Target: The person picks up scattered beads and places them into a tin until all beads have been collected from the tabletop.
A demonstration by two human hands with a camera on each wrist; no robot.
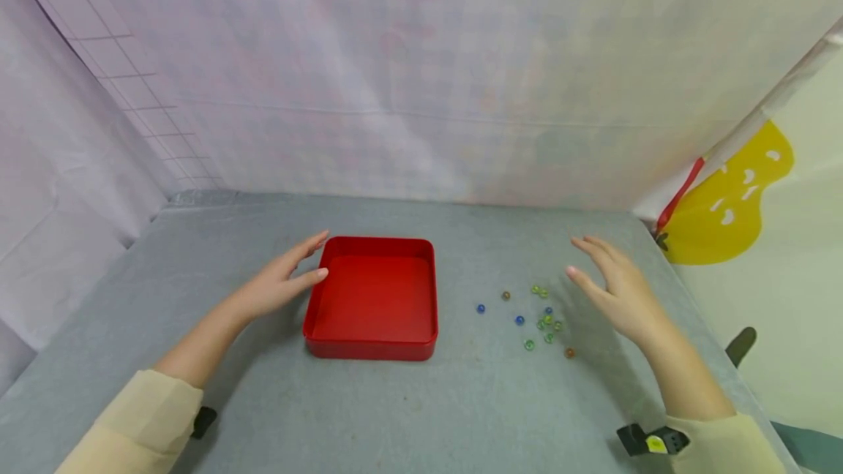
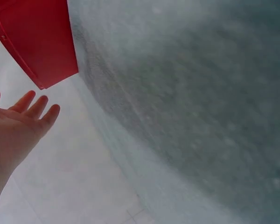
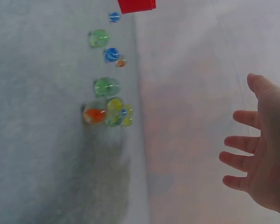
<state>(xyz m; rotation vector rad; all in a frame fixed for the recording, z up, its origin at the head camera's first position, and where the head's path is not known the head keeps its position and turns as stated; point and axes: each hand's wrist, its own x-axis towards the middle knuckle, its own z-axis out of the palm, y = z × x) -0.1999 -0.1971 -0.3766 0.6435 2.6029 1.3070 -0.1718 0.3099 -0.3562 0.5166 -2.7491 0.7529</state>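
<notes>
A square red tray point(image 1: 371, 350) with raised sides stands on the grey tabletop, its inside bare. Beside its left wall my left hand point(image 1: 279, 284) hovers with the fingers extended, holding nothing; in the left wrist view that hand point(image 2: 18, 121) appears just apart from the tray's corner point(image 2: 42, 46). To the right of the tray lie several glass marbles, among them a blue marble point(image 1: 519, 320), a green marble point(image 1: 529, 345) and an orange marble point(image 3: 95, 115). My right hand point(image 1: 619, 291) hangs over the table to the right of the marbles, fingers spread and holding nothing.
A grey cloth point(image 1: 263, 415) covers the table. Behind it hangs a pale checked curtain point(image 1: 428, 79). At the right, a white sheet carries a yellow and red printed shape point(image 1: 731, 203). Black straps with small devices point(image 1: 652, 441) sit near my sleeves.
</notes>
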